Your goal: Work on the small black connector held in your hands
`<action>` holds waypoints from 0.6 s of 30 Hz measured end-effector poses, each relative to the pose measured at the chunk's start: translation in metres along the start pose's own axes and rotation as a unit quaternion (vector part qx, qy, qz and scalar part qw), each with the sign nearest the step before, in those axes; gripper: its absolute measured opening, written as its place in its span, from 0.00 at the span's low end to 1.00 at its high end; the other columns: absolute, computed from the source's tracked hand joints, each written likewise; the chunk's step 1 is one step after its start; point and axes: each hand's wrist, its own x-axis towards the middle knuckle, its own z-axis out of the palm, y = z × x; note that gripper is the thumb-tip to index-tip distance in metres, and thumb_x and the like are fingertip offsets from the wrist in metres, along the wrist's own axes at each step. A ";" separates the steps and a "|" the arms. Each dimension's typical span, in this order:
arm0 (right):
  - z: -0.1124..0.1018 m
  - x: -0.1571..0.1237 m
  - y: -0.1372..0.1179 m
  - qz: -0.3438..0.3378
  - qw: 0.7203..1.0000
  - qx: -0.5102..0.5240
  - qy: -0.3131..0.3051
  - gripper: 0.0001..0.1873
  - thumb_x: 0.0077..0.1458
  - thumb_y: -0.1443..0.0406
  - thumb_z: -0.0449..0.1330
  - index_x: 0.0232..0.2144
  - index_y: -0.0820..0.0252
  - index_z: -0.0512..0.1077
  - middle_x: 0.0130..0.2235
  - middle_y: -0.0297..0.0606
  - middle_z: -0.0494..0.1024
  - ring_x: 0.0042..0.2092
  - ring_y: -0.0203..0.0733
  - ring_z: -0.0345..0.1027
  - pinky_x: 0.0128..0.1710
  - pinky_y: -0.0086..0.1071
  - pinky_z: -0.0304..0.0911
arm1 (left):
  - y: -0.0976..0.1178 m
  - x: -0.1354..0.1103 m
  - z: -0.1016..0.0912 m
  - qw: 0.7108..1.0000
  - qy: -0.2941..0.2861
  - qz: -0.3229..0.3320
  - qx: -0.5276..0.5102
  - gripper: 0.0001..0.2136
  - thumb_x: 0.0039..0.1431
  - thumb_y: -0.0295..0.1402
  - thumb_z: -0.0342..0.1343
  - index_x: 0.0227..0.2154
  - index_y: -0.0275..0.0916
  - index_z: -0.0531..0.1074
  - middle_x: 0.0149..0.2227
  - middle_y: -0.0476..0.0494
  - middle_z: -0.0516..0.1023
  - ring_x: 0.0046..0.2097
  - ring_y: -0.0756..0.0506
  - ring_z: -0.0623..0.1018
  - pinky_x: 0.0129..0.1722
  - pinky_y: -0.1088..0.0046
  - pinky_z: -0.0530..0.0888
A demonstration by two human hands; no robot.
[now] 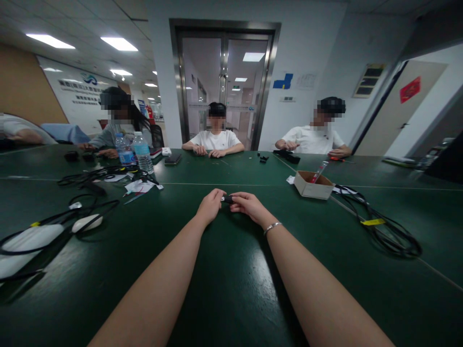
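Note:
My left hand (pixel 210 205) and my right hand (pixel 248 206) meet over the dark green table (pixel 231 270), both arms stretched forward. Between their fingertips sits a small black object (pixel 227 199), pinched from the left by my left hand and from the right by my right hand. Most of the object is hidden by the fingers. A silver bracelet (pixel 272 227) circles my right wrist.
An open cardboard box (pixel 312 185) with a red-tipped tool stands ahead right, with a coiled black cable (pixel 390 231) beyond it. Two water bottles (pixel 134 152), papers and cables (pixel 72 212) lie left. Three people sit across the table, and another person's arm shows at far left.

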 end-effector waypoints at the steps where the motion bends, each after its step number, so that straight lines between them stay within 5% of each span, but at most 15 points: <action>1: 0.000 0.000 0.000 0.000 1.000 0.000 0.001 0.05 0.56 0.76 0.58 0.37 0.70 0.71 0.27 0.40 0.75 0.24 0.34 0.72 0.26 0.24 0.73 | -0.001 0.000 0.000 1.000 0.000 -0.001 -0.008 0.18 0.61 0.45 0.41 0.38 0.40 0.71 0.19 0.53 0.64 0.23 0.50 0.66 0.26 0.75 0.62; 18: -0.003 0.004 0.005 -0.005 1.000 -0.001 0.000 0.04 0.57 0.76 0.57 0.36 0.71 0.70 0.25 0.41 0.75 0.24 0.34 0.72 0.27 0.24 0.72 | -0.004 0.001 0.000 1.000 0.006 0.003 -0.009 0.17 0.62 0.43 0.40 0.39 0.40 0.70 0.21 0.52 0.65 0.23 0.51 0.65 0.24 0.75 0.60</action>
